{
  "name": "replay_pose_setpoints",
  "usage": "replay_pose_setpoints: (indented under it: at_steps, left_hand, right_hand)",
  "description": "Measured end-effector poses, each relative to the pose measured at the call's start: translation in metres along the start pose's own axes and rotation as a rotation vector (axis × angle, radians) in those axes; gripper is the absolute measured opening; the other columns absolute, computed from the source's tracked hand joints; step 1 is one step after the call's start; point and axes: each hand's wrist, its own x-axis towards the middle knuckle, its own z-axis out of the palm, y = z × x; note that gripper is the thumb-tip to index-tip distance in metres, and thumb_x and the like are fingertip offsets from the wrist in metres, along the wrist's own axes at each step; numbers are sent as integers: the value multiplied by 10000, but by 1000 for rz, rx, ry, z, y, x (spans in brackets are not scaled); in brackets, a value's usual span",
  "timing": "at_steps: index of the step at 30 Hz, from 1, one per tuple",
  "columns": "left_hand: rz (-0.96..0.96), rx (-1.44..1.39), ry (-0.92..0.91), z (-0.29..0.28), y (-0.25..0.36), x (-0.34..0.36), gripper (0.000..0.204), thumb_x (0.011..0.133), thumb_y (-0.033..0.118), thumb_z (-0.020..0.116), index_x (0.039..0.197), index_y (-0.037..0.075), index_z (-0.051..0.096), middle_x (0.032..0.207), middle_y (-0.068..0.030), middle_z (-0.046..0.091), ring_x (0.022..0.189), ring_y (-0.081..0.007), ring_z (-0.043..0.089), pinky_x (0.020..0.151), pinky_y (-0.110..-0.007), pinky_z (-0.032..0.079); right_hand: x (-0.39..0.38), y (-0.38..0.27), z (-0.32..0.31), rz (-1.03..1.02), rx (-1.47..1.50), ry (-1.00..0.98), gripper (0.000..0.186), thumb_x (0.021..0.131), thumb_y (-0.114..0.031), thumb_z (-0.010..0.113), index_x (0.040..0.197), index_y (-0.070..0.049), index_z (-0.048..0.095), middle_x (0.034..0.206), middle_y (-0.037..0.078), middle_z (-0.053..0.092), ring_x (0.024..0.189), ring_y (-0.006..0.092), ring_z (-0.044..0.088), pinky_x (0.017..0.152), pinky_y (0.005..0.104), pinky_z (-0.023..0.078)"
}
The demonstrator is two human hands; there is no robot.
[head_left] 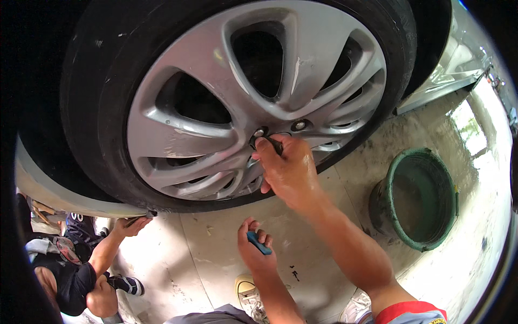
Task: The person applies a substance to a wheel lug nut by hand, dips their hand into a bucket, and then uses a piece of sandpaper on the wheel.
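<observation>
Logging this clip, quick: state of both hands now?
Left hand: closed around a blue block.
Right hand: closed, seemingly pinching a small dark object at the wheel.

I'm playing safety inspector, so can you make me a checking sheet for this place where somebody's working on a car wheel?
Surface: pale floor, dark marks, shiny wet-looking patches.
Work things: silver wheel inside a black tyre; blue block.
Clutter: green bucket right of the wheel, cloudy liquid inside.
Hands: left hand grips the blue block; right hand is at the wheel's centre, with a dark thing there, too unclear to name.
Cables: nothing seen.
Surroundings: another person, lower left, one hand at the car body's lower edge.
</observation>
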Motion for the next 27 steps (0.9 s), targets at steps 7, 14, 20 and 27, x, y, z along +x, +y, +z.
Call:
replay_pose_setpoints:
  at_steps: [7,14,20,27]
  left_hand:
    - [2,-54,-47,6,5,-6,212,888,242,550,964,47,587,815,-28,566,500,-100,419,414,-232,312]
    - [25,-48,35,-8,18,-1,200,882,238,554,951,54,593,816,-19,562,503,-97,409,417,-231,304]
    - [-52,-93,-28,1,11,-4,198,882,232,546,942,47,588,812,-21,564,501,-102,409,418,-233,310]
    - [-47,-117,-51,0,9,0,209,883,228,539,948,35,581,801,-33,564,495,-108,412,419,-233,315]
  right_hand:
    - [3,18,7,-637,-805,484,264,872,-156,587,697,12,483,582,189,556,525,372,580,465,398,462]
    - [-9,-1,11,-72,-213,209,353,957,-340,510,871,0,552,709,148,585,535,262,576,583,420,541]
    - [-4,13,-36,584,1133,-495,609,951,-495,420,1189,59,502,962,97,576,655,119,490,711,355,548]
    - [-10,-5,-5,641,1734,-383,305,991,-248,398,951,17,545,782,25,536,570,88,421,553,231,457]
